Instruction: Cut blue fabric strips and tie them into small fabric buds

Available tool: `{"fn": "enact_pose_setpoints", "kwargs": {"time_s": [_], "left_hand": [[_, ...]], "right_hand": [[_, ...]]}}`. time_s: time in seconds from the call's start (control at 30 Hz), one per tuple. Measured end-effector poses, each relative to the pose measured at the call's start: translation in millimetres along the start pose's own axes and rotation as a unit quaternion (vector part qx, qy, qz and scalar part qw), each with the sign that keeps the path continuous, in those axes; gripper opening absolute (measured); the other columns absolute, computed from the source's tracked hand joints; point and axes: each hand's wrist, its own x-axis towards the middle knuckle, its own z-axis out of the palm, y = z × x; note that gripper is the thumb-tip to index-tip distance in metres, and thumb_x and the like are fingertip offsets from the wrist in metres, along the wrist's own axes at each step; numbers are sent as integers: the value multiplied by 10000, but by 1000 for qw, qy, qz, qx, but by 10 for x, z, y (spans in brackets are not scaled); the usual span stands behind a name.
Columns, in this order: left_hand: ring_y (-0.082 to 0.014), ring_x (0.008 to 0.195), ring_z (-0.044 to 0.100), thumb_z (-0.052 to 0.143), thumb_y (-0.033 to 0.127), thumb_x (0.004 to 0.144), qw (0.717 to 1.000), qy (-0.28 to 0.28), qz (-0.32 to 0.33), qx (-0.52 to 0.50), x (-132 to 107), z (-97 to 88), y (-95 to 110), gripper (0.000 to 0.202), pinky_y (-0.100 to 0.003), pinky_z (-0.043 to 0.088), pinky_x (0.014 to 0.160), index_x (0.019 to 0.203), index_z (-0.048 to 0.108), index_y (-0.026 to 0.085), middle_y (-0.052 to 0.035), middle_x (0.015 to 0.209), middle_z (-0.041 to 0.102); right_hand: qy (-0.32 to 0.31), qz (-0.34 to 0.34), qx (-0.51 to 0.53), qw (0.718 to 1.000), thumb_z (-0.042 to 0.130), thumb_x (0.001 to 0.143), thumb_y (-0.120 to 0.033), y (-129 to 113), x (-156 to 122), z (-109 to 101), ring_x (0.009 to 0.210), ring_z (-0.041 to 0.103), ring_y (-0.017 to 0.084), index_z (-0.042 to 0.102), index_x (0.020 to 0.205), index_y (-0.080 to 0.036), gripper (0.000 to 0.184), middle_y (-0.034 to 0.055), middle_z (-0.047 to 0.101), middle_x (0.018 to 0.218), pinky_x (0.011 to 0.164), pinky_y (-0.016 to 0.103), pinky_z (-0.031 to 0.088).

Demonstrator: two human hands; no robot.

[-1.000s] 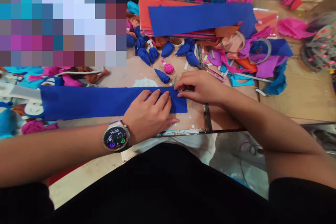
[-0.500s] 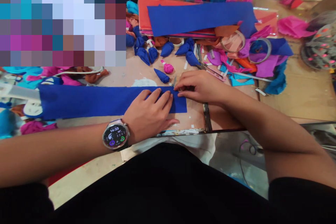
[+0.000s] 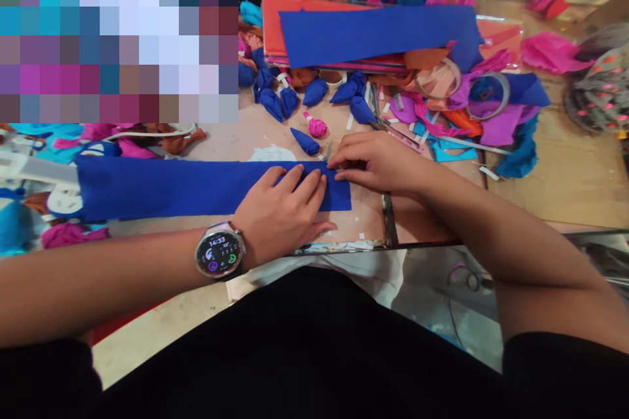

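Observation:
A long blue fabric strip (image 3: 162, 188) lies flat along the front of the table. My left hand (image 3: 280, 216) rests palm down on it near its right end, fingers stretched out and slightly apart. Close beside those fingertips, my right hand (image 3: 376, 160) is closed in a pinch over the strip's upper edge. A small greyish sliver shows at its fingertips, too little to name. Just beyond the strip are a pointed blue fabric bud (image 3: 305, 141) and a pink rolled fabric flower (image 3: 317, 127). Scissors (image 3: 400, 133) lie behind my right hand, partly hidden.
Another blue fabric piece (image 3: 378, 33) lies on orange packets at the back. Several blue buds (image 3: 361, 109) sit before it. Tape rolls (image 3: 489, 95) and coloured scraps are at the right, beside a netted bundle (image 3: 602, 85). A white strip-like object (image 3: 39, 170) touches the fabric's left end.
The whole view has shifted slightly to one side. Both hands keep nearly the same place on the blue fabric strip, with no clear change in grip.

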Motion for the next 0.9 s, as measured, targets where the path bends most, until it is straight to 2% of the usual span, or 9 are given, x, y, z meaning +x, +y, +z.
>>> {"fn": "enact_pose_setpoints", "kwargs": {"time_s": [0.13,0.33,0.5,0.73,0.9], "left_hand": [[-408,1313,655,610,596,1065,1000,-3,-8,-8,6,6,-1,682,-525,543,965,1544,638,111,-215,1462,697],[-410,1278,661,570,623,1074,1000,-13,6,16,17,11,-12,712,-550,559,930,1516,644,70,-214,1451,696],[-416,1284,659,611,621,1054,1000,-11,-4,-9,23,16,-14,678,-558,557,950,1515,656,126,-213,1431,702],[-451,1405,590,653,599,1035,1000,3,2,-29,24,52,-26,689,-581,538,1018,1515,652,105,-224,1592,606],[-442,1384,608,636,590,1048,999,3,-2,-35,34,54,-34,656,-580,534,1021,1503,661,118,-211,1581,624]], "right_hand": [[0,-4,-1,1000,743,1013,-283,7,-2,-1,889,713,215,829,1098,-190,153,82,790,994,849,344,539],[2,-4,-1,1000,742,1018,-293,15,-13,4,897,715,217,834,1114,-190,169,86,787,1000,852,346,538],[6,-1,-1,1000,730,1028,-299,10,-21,11,908,712,215,841,1126,-210,173,81,789,1022,867,352,536],[2,1,-13,1000,736,1019,-312,12,-10,5,906,696,223,823,1195,-195,229,78,770,980,853,351,525],[-1,-3,-3,1000,723,1021,-292,2,-14,-14,889,701,218,825,1156,-194,195,85,776,1005,850,357,537]]}}
